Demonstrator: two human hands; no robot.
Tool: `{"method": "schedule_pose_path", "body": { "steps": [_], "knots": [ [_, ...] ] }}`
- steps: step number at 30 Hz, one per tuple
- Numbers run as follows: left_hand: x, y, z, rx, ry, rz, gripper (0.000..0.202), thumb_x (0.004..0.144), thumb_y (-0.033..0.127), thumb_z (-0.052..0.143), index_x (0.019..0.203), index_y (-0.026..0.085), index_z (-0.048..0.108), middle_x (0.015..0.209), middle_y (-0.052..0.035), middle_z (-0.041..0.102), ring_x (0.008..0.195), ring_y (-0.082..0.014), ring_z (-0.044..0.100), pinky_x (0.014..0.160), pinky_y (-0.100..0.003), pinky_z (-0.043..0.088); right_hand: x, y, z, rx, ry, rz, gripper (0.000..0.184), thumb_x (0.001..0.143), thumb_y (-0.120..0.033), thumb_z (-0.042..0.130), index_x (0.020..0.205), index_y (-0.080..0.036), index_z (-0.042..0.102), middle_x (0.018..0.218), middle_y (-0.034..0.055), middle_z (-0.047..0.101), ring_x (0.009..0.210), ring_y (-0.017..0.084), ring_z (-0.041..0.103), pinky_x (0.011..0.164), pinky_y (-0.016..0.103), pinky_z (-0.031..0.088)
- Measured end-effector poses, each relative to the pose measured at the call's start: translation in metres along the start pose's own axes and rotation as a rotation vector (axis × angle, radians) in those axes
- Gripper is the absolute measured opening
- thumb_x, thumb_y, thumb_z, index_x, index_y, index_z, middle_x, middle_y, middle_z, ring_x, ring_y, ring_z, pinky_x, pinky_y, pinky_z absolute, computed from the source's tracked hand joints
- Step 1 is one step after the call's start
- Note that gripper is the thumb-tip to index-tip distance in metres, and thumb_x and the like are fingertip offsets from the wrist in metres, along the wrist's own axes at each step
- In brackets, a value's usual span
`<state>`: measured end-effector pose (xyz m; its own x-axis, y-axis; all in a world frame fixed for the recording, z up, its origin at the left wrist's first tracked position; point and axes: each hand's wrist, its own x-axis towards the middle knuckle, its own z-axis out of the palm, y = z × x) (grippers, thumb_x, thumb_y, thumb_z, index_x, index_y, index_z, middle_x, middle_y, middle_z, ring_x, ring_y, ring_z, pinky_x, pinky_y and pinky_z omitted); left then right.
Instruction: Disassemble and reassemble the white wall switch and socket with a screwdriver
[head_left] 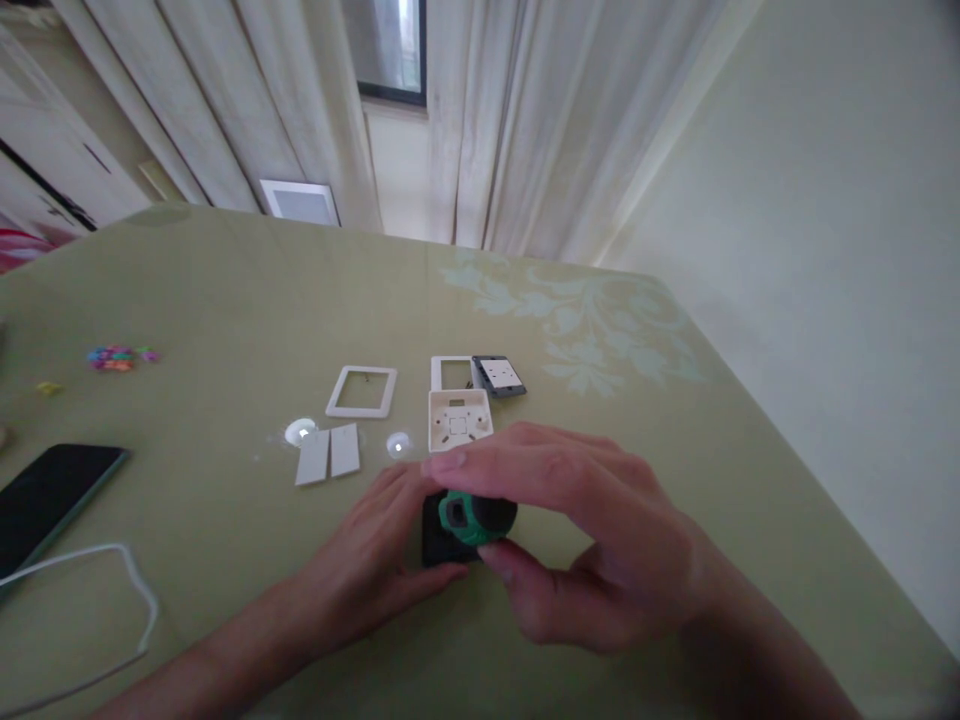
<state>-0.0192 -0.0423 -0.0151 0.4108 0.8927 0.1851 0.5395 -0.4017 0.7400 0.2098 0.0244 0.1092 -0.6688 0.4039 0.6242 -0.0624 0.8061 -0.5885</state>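
My right hand (pixel 600 545) is closed round the green and black handle of a screwdriver (pixel 474 518), seen almost end-on from above. Its shaft and tip are hidden under the handle. Below it lies a black square switch module (pixel 433 540), mostly covered. With thumb and fingers at its sides, my left hand (pixel 379 550) grips this module against the table. Just beyond my fingers sits a white open mounting box (pixel 460 420). Behind that are a white frame (pixel 442 360) and a grey-edged switch plate (pixel 501 375) leaning on it.
Another white square frame (pixel 361 392) and two white rocker plates (pixel 313 458) lie to the left on the table (pixel 262 320). Farther left are a phone (pixel 56 495), a white cable (pixel 146 600) and small colourful pieces (pixel 116 358). A wall (pixel 840 250) borders the right side.
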Motion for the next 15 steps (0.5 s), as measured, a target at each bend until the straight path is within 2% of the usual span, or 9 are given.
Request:
{"method": "schedule_pose_path", "body": {
  "steps": [4,7,10,15],
  "knots": [
    [-0.004,-0.006,0.001,0.094,0.011,0.051,0.068,0.096,0.038,0.079,0.155,0.034,0.044,0.147,-0.0117,0.066,0.134,-0.0367,0.065,0.109,-0.056,0.057,-0.001,0.001,-0.002,-0.031,-0.006,-0.006,0.06,0.09,-0.006,0.065,0.148,-0.016,0.059,0.126,0.0085,0.08,0.114,0.019,0.076,0.101,0.031,0.063],
    [-0.006,-0.008,0.001,0.093,0.058,0.078,0.062,0.098,0.034,0.078,0.151,0.036,0.046,0.139,-0.0082,0.07,0.127,-0.0332,0.069,0.109,-0.052,0.058,0.0,0.003,-0.003,-0.041,0.022,0.004,0.055,0.09,-0.005,0.063,0.145,-0.013,0.063,0.126,0.0098,0.08,0.11,0.019,0.077,0.099,0.032,0.064],
    [-0.004,-0.007,-0.003,0.063,0.065,0.072,0.061,0.097,0.034,0.079,0.149,0.036,0.048,0.138,-0.0069,0.07,0.126,-0.0326,0.069,0.109,-0.05,0.057,0.0,0.005,-0.002,-0.039,0.022,0.001,0.053,0.091,-0.006,0.062,0.143,-0.011,0.064,0.127,0.0095,0.08,0.111,0.019,0.077,0.102,0.033,0.063],
    [0.001,-0.007,-0.014,0.122,0.07,0.022,0.086,0.089,0.043,0.087,0.159,0.035,0.038,0.156,-0.0113,0.056,0.144,-0.0405,0.055,0.117,-0.06,0.052,0.0,0.001,-0.003,-0.063,0.097,0.035,0.057,0.09,-0.005,0.065,0.146,-0.015,0.062,0.132,0.0069,0.078,0.119,0.018,0.074,0.105,0.031,0.062]
  ]
}}
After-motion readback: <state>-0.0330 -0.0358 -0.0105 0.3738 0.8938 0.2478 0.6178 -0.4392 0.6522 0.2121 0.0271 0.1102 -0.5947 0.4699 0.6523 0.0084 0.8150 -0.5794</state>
